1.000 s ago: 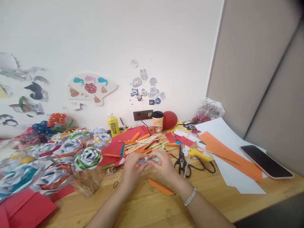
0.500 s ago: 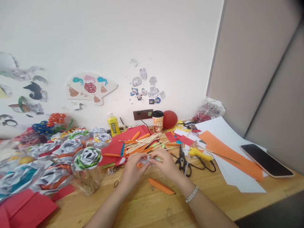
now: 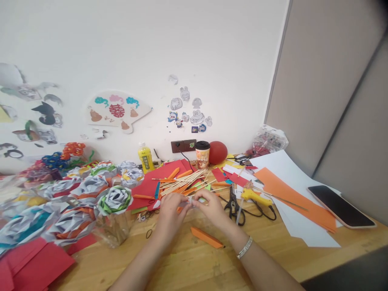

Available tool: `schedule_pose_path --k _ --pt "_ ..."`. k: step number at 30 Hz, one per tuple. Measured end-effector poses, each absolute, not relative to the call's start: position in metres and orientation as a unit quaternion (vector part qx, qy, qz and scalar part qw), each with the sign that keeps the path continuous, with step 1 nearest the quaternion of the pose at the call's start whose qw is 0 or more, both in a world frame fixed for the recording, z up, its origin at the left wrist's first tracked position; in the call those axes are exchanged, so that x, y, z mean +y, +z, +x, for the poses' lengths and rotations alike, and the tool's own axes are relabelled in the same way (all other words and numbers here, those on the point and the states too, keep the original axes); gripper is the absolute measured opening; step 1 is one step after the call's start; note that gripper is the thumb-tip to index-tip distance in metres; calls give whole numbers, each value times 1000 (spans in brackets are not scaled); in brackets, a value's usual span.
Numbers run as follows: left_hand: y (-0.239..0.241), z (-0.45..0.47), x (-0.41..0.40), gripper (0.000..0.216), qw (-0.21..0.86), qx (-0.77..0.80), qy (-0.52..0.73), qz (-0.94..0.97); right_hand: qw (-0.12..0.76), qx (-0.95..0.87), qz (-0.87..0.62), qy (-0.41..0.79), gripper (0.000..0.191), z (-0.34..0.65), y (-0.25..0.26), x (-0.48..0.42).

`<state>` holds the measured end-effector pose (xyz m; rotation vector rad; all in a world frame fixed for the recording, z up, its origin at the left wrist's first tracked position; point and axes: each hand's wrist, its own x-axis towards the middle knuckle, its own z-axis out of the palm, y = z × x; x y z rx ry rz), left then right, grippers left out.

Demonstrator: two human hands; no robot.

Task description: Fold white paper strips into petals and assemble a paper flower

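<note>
Above the wooden table, both hands meet over a small white paper piece, mostly hidden by the fingers. My left hand pinches its left side between thumb and fingers. On the other side my right hand pinches it too, a bracelet on that wrist. Just below the hands lies a folded orange paper strip. Behind them is a pile of wooden sticks, mixed with orange paper strips.
Paper flowers crowd the left, some in a clear cup. Black scissors and a yellow glue gun lie right of my hands. Farther right are orange paper and a phone. A lidded paper cup stands behind.
The fingers have shifted slightly around the white paper piece, both hands still pinching it. The whole view has moved a little; the things on the table stay in place.
</note>
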<state>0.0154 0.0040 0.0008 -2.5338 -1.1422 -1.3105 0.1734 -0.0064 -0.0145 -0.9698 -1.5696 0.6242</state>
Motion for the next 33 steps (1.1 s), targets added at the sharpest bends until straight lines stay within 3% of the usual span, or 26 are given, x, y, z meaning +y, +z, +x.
schedule_pose_path --k 8,15,33 --pt "0 14 0 11 76 -360 -419 -830 553 -647 -421 314 5 172 -13 -7" --pt "1 17 -7 7 198 -347 -422 -814 578 -666 -421 214 3 164 -23 -6" --pt "3 17 -14 8 235 -354 -441 -790 574 -706 -399 113 8 166 -19 -12"
